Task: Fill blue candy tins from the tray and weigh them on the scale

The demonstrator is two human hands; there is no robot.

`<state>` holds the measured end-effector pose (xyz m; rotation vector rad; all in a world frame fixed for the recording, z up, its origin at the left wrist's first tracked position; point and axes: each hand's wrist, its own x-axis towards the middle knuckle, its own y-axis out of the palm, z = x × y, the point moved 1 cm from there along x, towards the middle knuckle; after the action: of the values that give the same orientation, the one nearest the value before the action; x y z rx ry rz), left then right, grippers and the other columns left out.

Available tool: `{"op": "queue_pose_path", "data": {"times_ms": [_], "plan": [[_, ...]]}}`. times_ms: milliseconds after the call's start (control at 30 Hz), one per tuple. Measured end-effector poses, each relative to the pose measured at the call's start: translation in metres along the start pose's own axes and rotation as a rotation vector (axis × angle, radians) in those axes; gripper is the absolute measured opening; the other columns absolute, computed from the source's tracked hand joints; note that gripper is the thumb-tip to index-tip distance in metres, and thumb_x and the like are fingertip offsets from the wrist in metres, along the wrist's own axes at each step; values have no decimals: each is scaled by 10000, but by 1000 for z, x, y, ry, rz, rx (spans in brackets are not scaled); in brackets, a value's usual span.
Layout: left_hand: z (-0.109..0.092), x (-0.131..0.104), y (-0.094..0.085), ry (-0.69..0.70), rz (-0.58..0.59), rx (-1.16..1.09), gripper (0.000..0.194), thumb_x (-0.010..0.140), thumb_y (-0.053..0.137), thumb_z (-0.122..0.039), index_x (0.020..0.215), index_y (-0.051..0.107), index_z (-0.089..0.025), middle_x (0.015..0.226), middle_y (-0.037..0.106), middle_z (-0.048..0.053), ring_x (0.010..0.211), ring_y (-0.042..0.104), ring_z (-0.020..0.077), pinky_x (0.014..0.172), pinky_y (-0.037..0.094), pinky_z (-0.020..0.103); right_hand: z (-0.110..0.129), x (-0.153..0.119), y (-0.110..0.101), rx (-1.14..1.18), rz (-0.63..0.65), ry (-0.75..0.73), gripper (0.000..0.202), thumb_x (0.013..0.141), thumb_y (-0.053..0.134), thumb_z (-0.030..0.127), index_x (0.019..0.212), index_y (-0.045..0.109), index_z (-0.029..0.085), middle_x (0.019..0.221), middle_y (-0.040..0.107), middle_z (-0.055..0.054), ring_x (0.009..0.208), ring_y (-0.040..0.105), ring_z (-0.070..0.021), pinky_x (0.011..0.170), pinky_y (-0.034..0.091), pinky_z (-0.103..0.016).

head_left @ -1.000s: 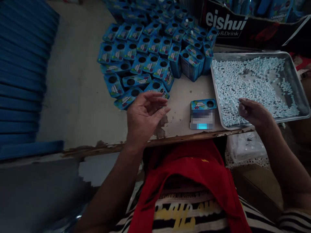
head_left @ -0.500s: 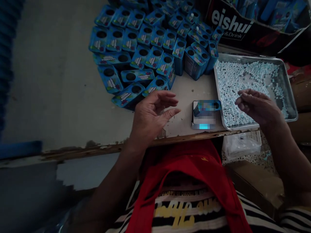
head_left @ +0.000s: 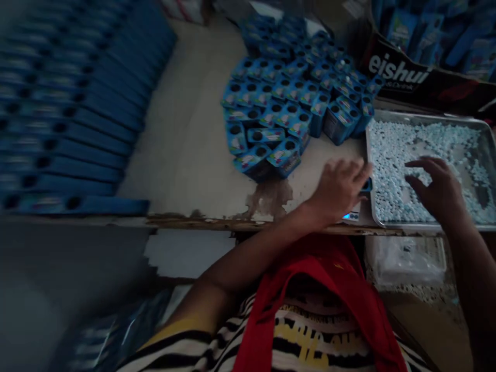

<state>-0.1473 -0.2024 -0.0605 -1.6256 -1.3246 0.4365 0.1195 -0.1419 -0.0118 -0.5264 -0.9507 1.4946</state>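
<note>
My left hand [head_left: 339, 188] reaches across the small scale [head_left: 352, 216], fingers stretched out and slightly blurred. It hides most of the blue candy box [head_left: 367, 185] on the scale; whether it touches the box I cannot tell. Only a corner of the box shows beside the metal tray [head_left: 375, 206]. Above that tray's heap of small pale blue and white candies [head_left: 395, 155] hovers my right hand [head_left: 437, 188], thumb and fingers apart, with nothing visible between them.
A cluster of blue boxes with round dark holes [head_left: 271, 113] stands on the worktable [head_left: 186, 134]. Long rows of similar boxes [head_left: 77, 124] fill the left side. Behind the tray is a black carton [head_left: 403, 72] full of blue packages. The table's front edge is chipped.
My view has swung left, bringing the rows of boxes in. My left hand has moved right, from beside the box cluster to over the scale. My right hand's fingers have opened from a pinch.
</note>
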Motion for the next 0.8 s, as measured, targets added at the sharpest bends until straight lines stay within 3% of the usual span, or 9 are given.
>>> {"op": "queue_pose_path", "data": {"times_ms": [67, 167, 233, 300, 400, 467, 533, 633, 800], "plan": [[-5, 2, -5, 43, 96, 53, 429, 1061, 755, -242, 1474, 671, -163, 1387, 762, 173, 1335, 715, 350, 1120, 609, 480, 3, 3, 13, -114, -103, -156, 174, 991, 749, 363, 1092, 830, 247, 1534, 684, -193, 1553, 513, -526, 1266, 368, -789], [15, -34, -49, 7, -28, 30, 410, 1070, 750, -256, 1469, 676, -196, 1365, 784, 127, 1287, 740, 295, 1101, 628, 414, 32, 13, 49, 60, -29, -267, 180, 1055, 725, 388, 1138, 832, 271, 1271, 794, -164, 1221, 751, -425, 1087, 581, -628], [49, -76, -100, -115, -202, -6, 467, 1010, 838, -289, 1457, 703, -264, 1392, 787, 87, 1301, 743, 297, 1160, 610, 429, 62, 23, 81, 191, 67, -336, 179, 1077, 722, 398, 1180, 824, 293, 1080, 797, -108, 930, 769, -317, 874, 626, -484], [93, -120, -158, -272, -341, -21, 518, 914, 934, -310, 1401, 757, -310, 1372, 798, 39, 1267, 750, 303, 1163, 605, 429, 93, 35, 113, 165, 164, -488, 253, 1081, 713, 407, 1283, 808, 289, 1071, 771, -95, 794, 717, -260, 775, 586, -423], [160, -174, -233, -507, -436, 18, 517, 776, 1015, -302, 1254, 819, -283, 1224, 823, -18, 1116, 733, 255, 1120, 608, 397, 123, 52, 156, -27, 264, -688, 362, 1106, 650, 439, 1401, 767, 264, 1127, 752, -122, 786, 694, -259, 656, 494, -375], [195, -198, -265, -648, -447, 28, 504, 764, 1016, -302, 1220, 805, -256, 1178, 814, -56, 1077, 703, 213, 1146, 592, 393, 130, 61, 176, -140, 247, -753, 368, 1135, 579, 484, 1352, 776, 261, 1133, 749, -138, 836, 700, -289, 594, 427, -359], [221, -212, -278, -747, -389, -20, 539, 708, 1057, -301, 1173, 791, -246, 1167, 802, -85, 1104, 689, 194, 1209, 561, 406, 128, 69, 188, -152, 225, -787, 400, 1157, 516, 545, 1256, 788, 270, 1095, 744, -136, 818, 690, -295, 568, 397, -360], [245, -224, -274, -799, -272, -185, 555, 623, 1111, -305, 1070, 789, -240, 1113, 799, -89, 1132, 679, 188, 1317, 479, 439, 123, 74, 189, -33, 238, -787, 441, 1154, 519, 625, 1074, 791, 286, 997, 726, -114, 739, 664, -278, 589, 441, -390], [269, -255, -256, -712, -178, -363, 555, 582, 1120, -432, 1032, 833, -278, 964, 807, -28, 1016, 627, 246, 1333, 417, 547, 129, 63, 156, 75, 275, -664, 405, 1091, 672, 647, 936, 796, 293, 929, 721, -109, 694, 652, -283, 640, 484, -448]]}}
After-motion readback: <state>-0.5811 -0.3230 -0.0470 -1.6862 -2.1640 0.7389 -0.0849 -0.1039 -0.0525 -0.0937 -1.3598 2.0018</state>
